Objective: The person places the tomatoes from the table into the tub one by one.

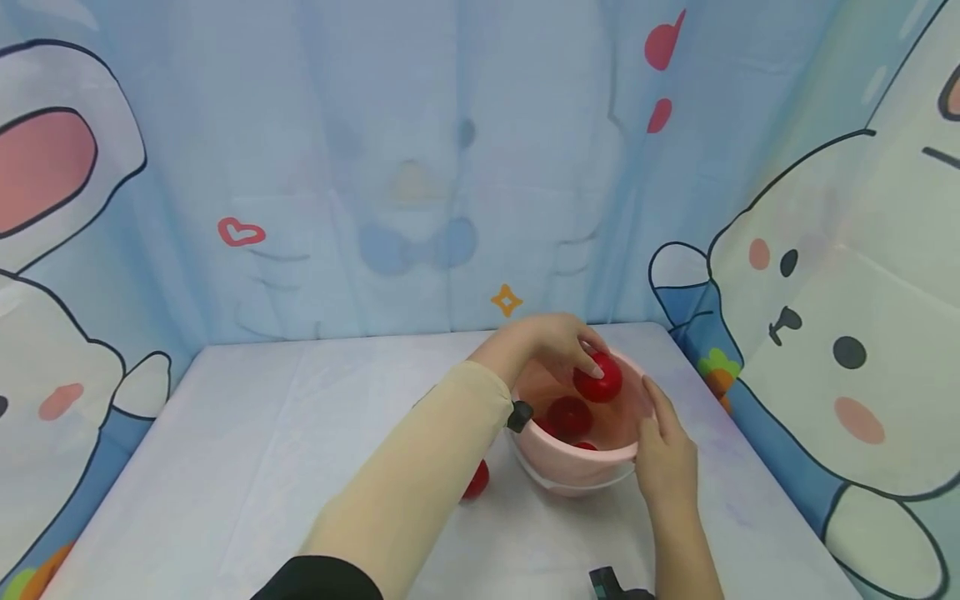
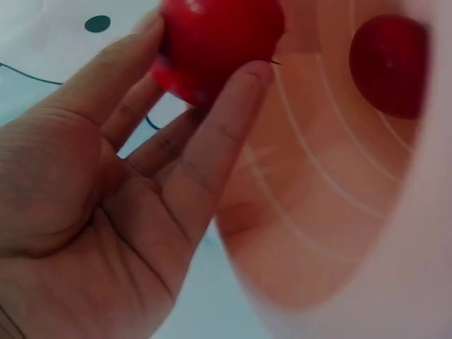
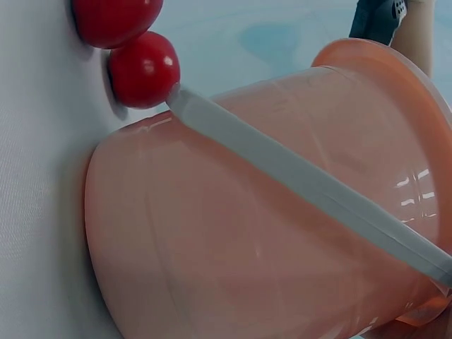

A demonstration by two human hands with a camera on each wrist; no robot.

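My left hand point(image 1: 558, 346) holds a shiny red round fruit point(image 1: 600, 379) over the mouth of a pink bucket point(image 1: 573, 462), fingertips and thumb round it; in the left wrist view the fruit point(image 2: 222, 42) sits at the fingertips. Its exact kind is unclear. Inside the bucket lie several more red fruits point(image 1: 570, 417), partly hidden by the wall. At the bucket's right side, my right hand point(image 1: 667, 454) grips the rim, thumb outside. The white handle point(image 3: 304, 180) hangs down across the bucket's outer side.
Left of the bucket a red fruit point(image 1: 477, 481) lies on the white table point(image 1: 300, 433), partly behind my left sleeve. Two red fruits, one of them a nearer fruit point(image 3: 145, 69), show beside the bucket in the right wrist view. A printed blue curtain point(image 1: 375, 167) stands behind the table.
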